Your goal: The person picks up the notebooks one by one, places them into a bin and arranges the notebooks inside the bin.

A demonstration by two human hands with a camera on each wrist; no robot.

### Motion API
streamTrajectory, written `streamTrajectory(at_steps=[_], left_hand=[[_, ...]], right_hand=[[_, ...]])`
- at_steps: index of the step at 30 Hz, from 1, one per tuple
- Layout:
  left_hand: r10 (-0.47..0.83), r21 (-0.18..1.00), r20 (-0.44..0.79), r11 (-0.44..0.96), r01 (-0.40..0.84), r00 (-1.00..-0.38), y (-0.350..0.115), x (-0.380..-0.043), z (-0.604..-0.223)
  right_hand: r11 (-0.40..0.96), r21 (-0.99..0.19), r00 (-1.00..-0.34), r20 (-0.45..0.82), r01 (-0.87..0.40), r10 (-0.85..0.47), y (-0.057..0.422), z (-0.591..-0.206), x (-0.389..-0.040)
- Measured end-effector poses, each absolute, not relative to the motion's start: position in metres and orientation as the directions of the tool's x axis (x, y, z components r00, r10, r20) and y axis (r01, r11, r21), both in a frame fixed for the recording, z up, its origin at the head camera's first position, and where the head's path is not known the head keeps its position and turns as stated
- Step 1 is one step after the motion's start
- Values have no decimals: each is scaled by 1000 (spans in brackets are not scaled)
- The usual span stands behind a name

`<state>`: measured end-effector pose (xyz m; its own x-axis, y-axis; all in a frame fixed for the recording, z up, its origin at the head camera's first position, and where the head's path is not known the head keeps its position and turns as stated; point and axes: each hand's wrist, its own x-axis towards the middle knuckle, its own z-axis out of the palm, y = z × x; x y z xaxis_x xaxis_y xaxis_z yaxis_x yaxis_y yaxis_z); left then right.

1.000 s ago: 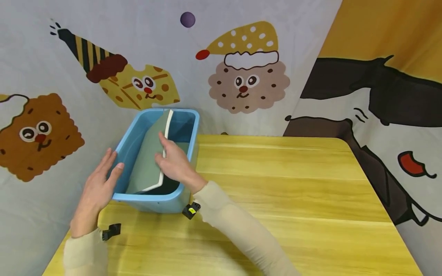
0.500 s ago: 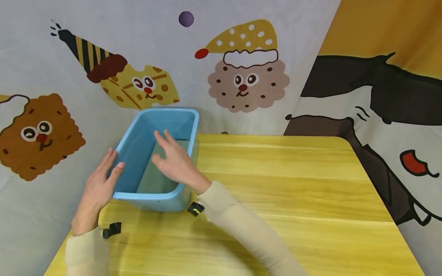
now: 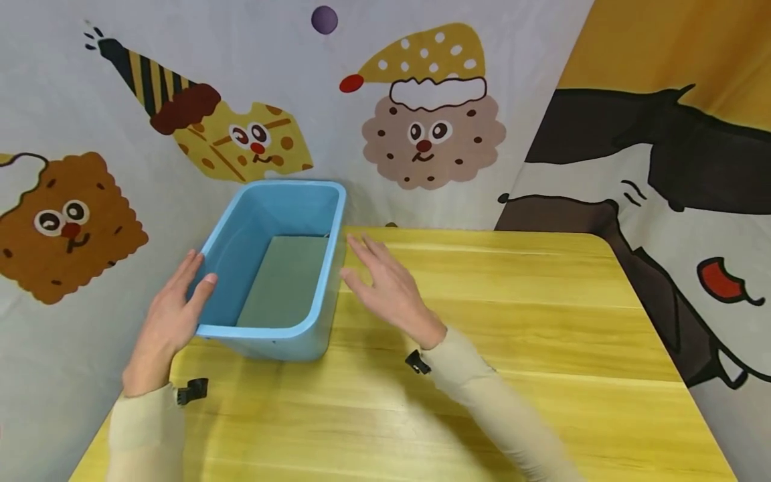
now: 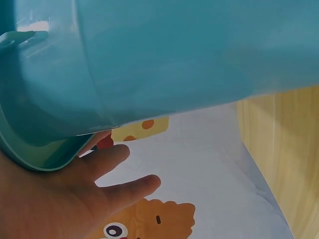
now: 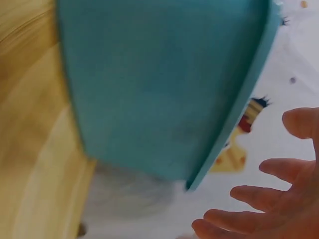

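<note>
A light-blue plastic bin (image 3: pixel 265 333) stands at the left of the table. Flat on its bottom lies a grey-green book (image 3: pixel 286 281), cover up. My left hand (image 3: pixel 171 311) rests against the bin's left rim near the front corner, thumb over the edge. In the left wrist view, fingers (image 4: pixel 132 191) of this hand stretch out straight and spread beneath the rim. To the right of the bin, my right hand (image 3: pixel 391 288) hovers over the table, holding nothing. Its fingers (image 5: pixel 259 199) are extended and apart from the bin wall in the right wrist view.
The yellow wood-grain table (image 3: pixel 512 321) extends to the right of the bin. Behind it hangs a white cloth (image 3: pixel 337 120) printed with cartoon figures, close to the bin's far end. The table's left edge runs beneath my left arm.
My right hand lowered the book into the bin and let go of it. Then it came out over the right rim to the table side. My left hand stayed at the rim.
</note>
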<state>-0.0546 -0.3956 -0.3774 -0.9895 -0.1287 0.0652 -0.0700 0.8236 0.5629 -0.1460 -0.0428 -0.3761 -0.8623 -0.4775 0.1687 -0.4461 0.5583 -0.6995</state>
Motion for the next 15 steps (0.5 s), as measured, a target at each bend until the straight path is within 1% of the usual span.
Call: streamTrajectory(at_steps=[10, 15], left_hand=[[-126, 520, 85, 852, -64, -988, -395, -56, -377], [-153, 445, 167, 893, -64, -974, -390, -51, -372]], right_hand=[[692, -630, -915, 80, -353, -394, 35, -426, -151], [760, -538, -920, 79, -364, -384, 68, -444, -151]])
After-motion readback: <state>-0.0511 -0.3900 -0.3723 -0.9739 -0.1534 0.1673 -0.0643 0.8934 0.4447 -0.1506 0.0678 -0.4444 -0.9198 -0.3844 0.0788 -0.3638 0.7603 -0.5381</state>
